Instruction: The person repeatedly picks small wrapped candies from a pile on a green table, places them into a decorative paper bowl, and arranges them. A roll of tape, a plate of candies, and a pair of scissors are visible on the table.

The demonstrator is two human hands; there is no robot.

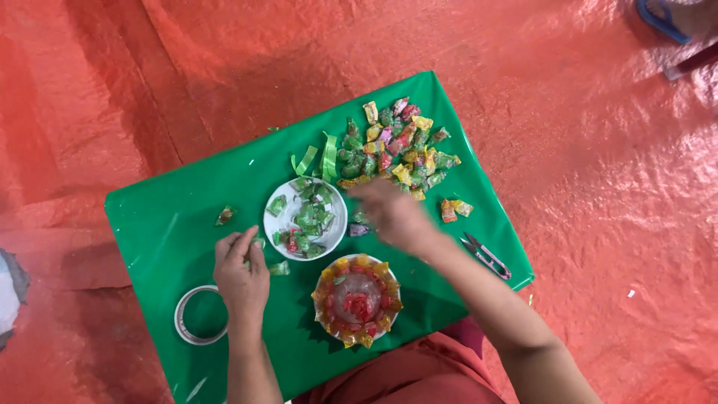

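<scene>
My left hand [241, 271] rests on the green table cover [187, 217], pinching a small green wrapped candy [258, 243] next to the white plate [280, 221]. My right hand [393, 215], blurred, reaches toward the pile of wrapped candies [396, 150] at the far side; I cannot tell whether it holds anything. A purple candy [359, 230] lies just beside it. The plate carries several green and red candies. In front of me sits a round container [356, 299] ringed with yellow and red candies.
A tape roll [196, 316] lies at the near left. Small pink-handled snips [486, 256] lie near the right edge. Two loose candies [455, 209] and green ribbon strips [318, 159] are on the cover. Orange tarp [598, 150] surrounds the table.
</scene>
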